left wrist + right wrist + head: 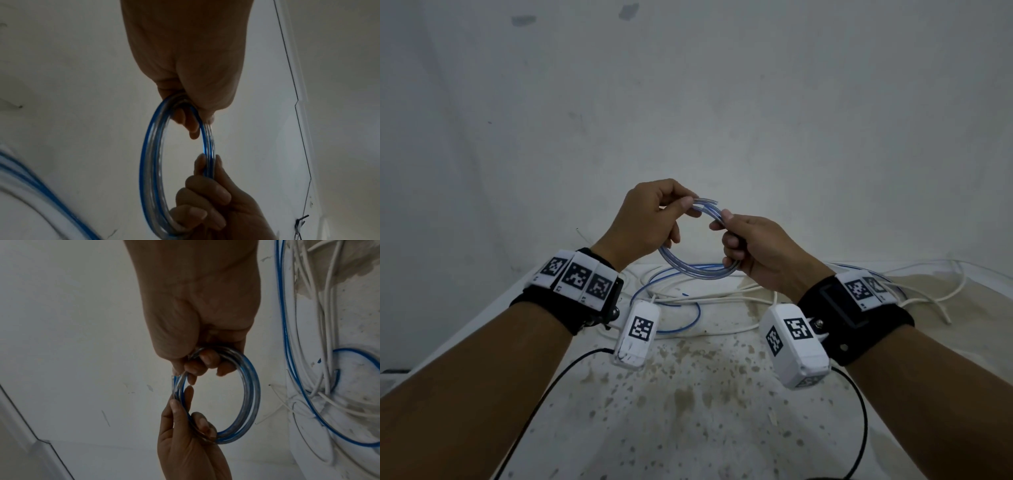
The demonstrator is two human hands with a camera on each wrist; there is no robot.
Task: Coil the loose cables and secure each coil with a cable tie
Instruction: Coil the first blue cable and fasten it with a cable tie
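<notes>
A small coil of clear cable with a blue stripe hangs in the air above the table, held between both hands. My left hand pinches its upper left part between thumb and fingers. My right hand grips its right side with curled fingers. In the left wrist view the coil runs from my left hand at the top down to my right hand. The right wrist view shows the coil under my right hand, with my left hand pinching it from below. No cable tie is visible.
Loose blue cable and white cables lie tangled on the stained white table behind my wrists and off to the right; they also show in the right wrist view. A black lead crosses the near table. A wall stands close behind.
</notes>
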